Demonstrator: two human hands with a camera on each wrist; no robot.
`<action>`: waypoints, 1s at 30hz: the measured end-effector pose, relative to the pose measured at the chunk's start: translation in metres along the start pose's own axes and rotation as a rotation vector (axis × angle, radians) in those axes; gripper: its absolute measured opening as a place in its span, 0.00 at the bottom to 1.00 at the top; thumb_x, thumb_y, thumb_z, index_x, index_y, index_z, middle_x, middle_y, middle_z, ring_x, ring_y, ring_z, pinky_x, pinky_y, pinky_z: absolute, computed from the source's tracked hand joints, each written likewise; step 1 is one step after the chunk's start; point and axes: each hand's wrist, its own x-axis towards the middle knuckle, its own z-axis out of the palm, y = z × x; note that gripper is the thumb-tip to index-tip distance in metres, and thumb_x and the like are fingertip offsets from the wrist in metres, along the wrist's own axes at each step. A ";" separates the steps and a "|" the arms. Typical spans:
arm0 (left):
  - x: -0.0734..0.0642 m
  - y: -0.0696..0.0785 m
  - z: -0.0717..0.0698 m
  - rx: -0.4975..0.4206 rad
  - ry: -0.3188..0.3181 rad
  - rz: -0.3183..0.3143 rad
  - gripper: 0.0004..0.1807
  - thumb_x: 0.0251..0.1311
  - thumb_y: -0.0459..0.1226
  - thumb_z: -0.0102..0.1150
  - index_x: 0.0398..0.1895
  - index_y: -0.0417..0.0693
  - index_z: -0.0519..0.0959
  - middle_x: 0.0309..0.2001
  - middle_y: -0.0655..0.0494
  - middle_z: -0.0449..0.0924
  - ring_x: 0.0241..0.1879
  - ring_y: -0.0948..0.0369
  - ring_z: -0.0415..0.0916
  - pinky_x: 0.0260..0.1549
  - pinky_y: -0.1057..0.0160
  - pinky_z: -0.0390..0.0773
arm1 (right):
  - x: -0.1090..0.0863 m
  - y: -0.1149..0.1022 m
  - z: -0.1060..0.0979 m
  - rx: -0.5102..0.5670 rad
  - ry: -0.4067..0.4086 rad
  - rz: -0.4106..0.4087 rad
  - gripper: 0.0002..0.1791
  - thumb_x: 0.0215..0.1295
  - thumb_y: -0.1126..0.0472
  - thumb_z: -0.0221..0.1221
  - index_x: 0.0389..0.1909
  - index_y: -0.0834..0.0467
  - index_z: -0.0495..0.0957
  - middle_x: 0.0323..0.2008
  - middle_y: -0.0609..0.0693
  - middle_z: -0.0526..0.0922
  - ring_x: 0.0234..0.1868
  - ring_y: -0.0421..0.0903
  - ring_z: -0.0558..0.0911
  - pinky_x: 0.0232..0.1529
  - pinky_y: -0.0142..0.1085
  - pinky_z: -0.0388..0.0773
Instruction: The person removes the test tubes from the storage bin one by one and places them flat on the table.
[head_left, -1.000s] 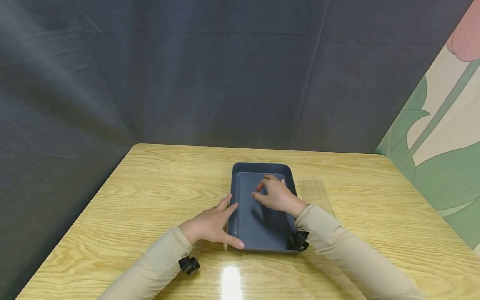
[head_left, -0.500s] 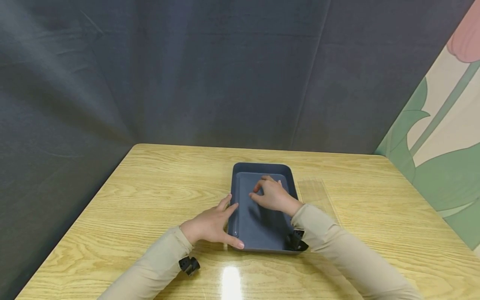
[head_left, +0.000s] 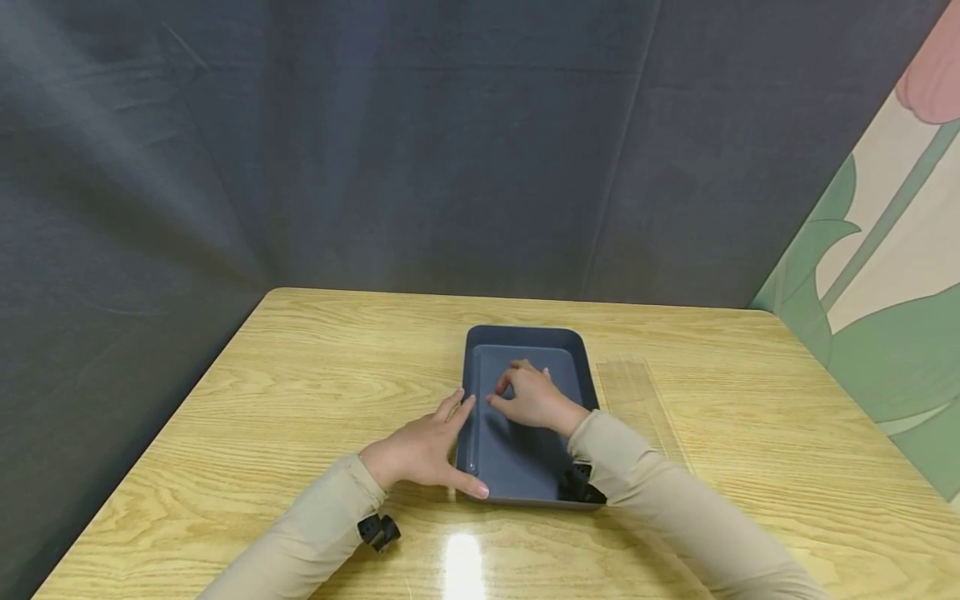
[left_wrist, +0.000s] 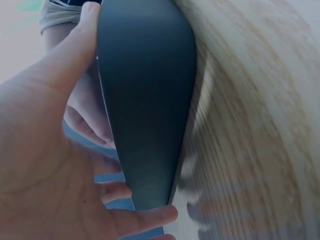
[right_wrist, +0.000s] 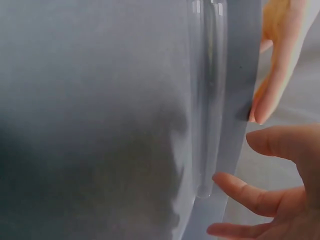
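A dark blue-grey rectangular tray [head_left: 525, 483] stands on the table. Inside it, along the left wall, lies a clear plastic tube [right_wrist: 207, 100]. My left hand [head_left: 420, 450] is spread at the tray's left side, thumb by the near corner and fingers at the rim; the left wrist view shows the tray's outer wall [left_wrist: 145, 100] beside that hand. Over the tray is my right hand [head_left: 531, 398], palm down, thumb and fingers loosely bent with a gap between them and nothing held. In the right wrist view its fingertips [right_wrist: 225, 181] appear close to the tube's end.
A thin, clear ribbed plastic piece [head_left: 633, 387] lies flat on the wood-grain table [head_left: 360, 350], just right of the tray and partly behind the right sleeve. A dark curtain [head_left: 450, 150] hangs behind the table, and a flower-patterned cloth [head_left: 885, 333] is at the right.
My right hand has moved left and slightly nearer over the tray, toward the tube side. My left hand and the tray have stayed nearly still.
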 end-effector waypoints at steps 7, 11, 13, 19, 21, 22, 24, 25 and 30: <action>0.000 0.000 0.000 -0.003 -0.001 0.006 0.63 0.45 0.63 0.64 0.75 0.47 0.38 0.76 0.47 0.30 0.68 0.41 0.57 0.56 0.48 0.71 | 0.002 -0.001 0.009 0.003 -0.016 -0.010 0.14 0.61 0.52 0.61 0.32 0.61 0.82 0.52 0.65 0.79 0.68 0.69 0.58 0.62 0.70 0.50; 0.000 0.000 -0.001 -0.011 -0.004 0.007 0.63 0.45 0.63 0.64 0.75 0.47 0.39 0.76 0.47 0.30 0.67 0.41 0.59 0.55 0.48 0.72 | 0.004 -0.003 0.012 -0.012 -0.026 -0.014 0.14 0.60 0.51 0.61 0.30 0.60 0.82 0.51 0.65 0.80 0.68 0.69 0.58 0.62 0.70 0.50; 0.000 0.000 -0.001 -0.013 -0.006 0.005 0.63 0.45 0.63 0.64 0.75 0.47 0.39 0.76 0.47 0.30 0.67 0.41 0.59 0.55 0.48 0.72 | 0.005 -0.004 0.014 -0.022 -0.028 -0.015 0.14 0.60 0.51 0.61 0.29 0.59 0.81 0.49 0.64 0.81 0.68 0.68 0.58 0.62 0.69 0.51; 0.000 0.000 -0.001 -0.019 -0.010 -0.002 0.63 0.45 0.62 0.64 0.75 0.47 0.39 0.76 0.48 0.30 0.67 0.40 0.59 0.54 0.49 0.73 | 0.008 -0.006 0.018 -0.021 -0.035 -0.015 0.13 0.60 0.51 0.61 0.24 0.57 0.80 0.50 0.63 0.81 0.69 0.68 0.58 0.63 0.69 0.51; -0.001 0.000 -0.001 -0.021 -0.011 -0.002 0.62 0.45 0.62 0.64 0.75 0.48 0.39 0.76 0.48 0.30 0.67 0.40 0.58 0.54 0.49 0.72 | 0.008 -0.007 0.019 -0.021 -0.038 -0.017 0.13 0.60 0.52 0.61 0.23 0.57 0.79 0.50 0.63 0.81 0.69 0.68 0.58 0.63 0.69 0.51; -0.001 0.000 -0.001 -0.023 -0.012 -0.004 0.62 0.45 0.62 0.64 0.75 0.48 0.39 0.76 0.48 0.30 0.67 0.40 0.58 0.55 0.49 0.72 | 0.008 -0.007 0.020 -0.023 -0.039 -0.019 0.14 0.60 0.52 0.61 0.23 0.57 0.79 0.50 0.63 0.81 0.69 0.68 0.58 0.63 0.69 0.51; -0.001 0.001 -0.002 -0.024 -0.013 -0.004 0.62 0.45 0.62 0.64 0.75 0.48 0.39 0.76 0.48 0.30 0.67 0.41 0.58 0.54 0.49 0.73 | 0.009 -0.007 0.021 -0.024 -0.041 -0.018 0.14 0.60 0.52 0.61 0.22 0.56 0.79 0.50 0.63 0.81 0.69 0.67 0.58 0.63 0.69 0.51; -0.001 0.001 -0.002 -0.024 -0.014 -0.004 0.62 0.45 0.62 0.64 0.75 0.48 0.39 0.76 0.48 0.29 0.67 0.40 0.58 0.54 0.49 0.73 | 0.009 -0.007 0.022 -0.027 -0.041 -0.016 0.14 0.60 0.51 0.61 0.22 0.56 0.79 0.51 0.63 0.80 0.69 0.67 0.57 0.63 0.69 0.51; -0.001 0.001 -0.002 -0.021 -0.011 -0.003 0.62 0.45 0.63 0.64 0.75 0.48 0.39 0.76 0.48 0.30 0.67 0.41 0.59 0.54 0.49 0.73 | 0.011 -0.007 0.022 -0.036 -0.048 0.000 0.15 0.59 0.51 0.62 0.20 0.55 0.78 0.54 0.64 0.78 0.70 0.66 0.57 0.64 0.68 0.50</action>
